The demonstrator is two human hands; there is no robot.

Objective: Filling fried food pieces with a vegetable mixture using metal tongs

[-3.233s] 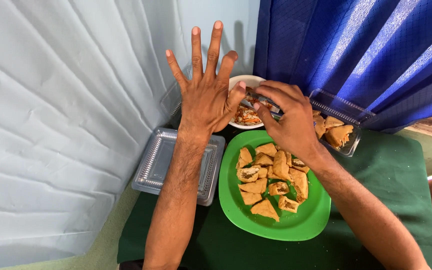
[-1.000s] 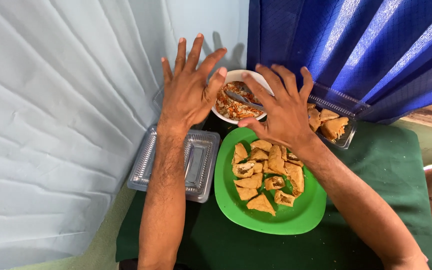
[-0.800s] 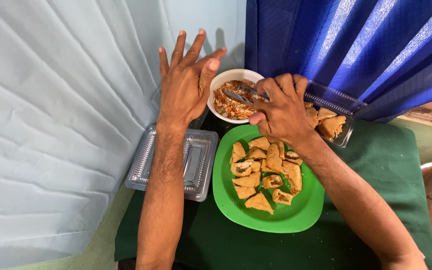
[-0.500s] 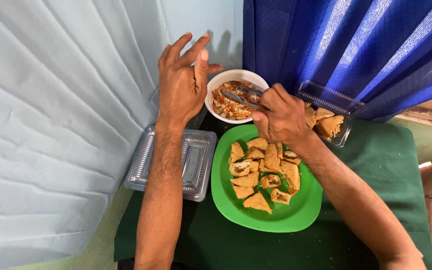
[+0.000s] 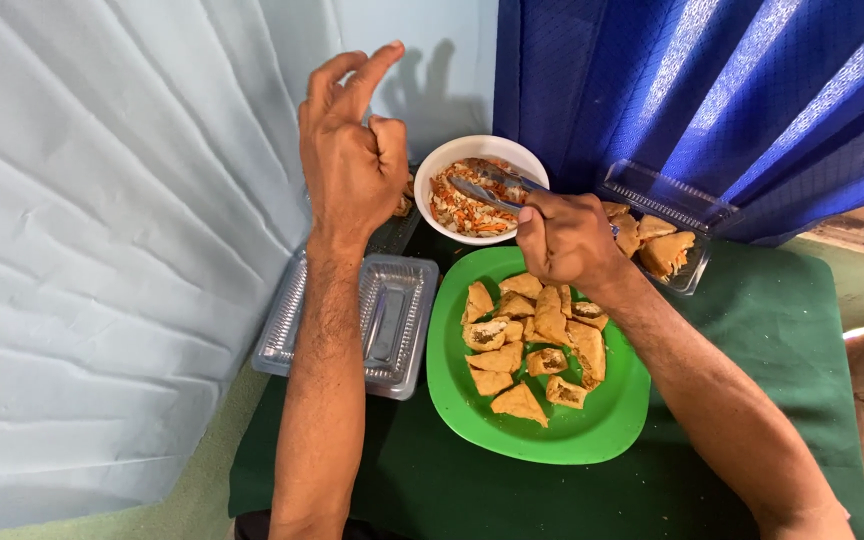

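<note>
The right hand (image 5: 567,240) is closed around a pair of metal tongs (image 5: 492,186), whose tips rest in the shredded salad inside one white bowl (image 5: 452,160). The left hand (image 5: 352,165) is raised beside the bowl, fingers loosely curled, holding nothing. Step in hand, by judgement: gripping salad with the tongs. One green plate (image 5: 452,385) below the bowl carries roughly a dozen fried triangular pieces (image 5: 537,345). Two clear plastic trays (image 5: 402,300) (image 5: 697,275) flank it on the green cloth (image 5: 752,350).
</note>
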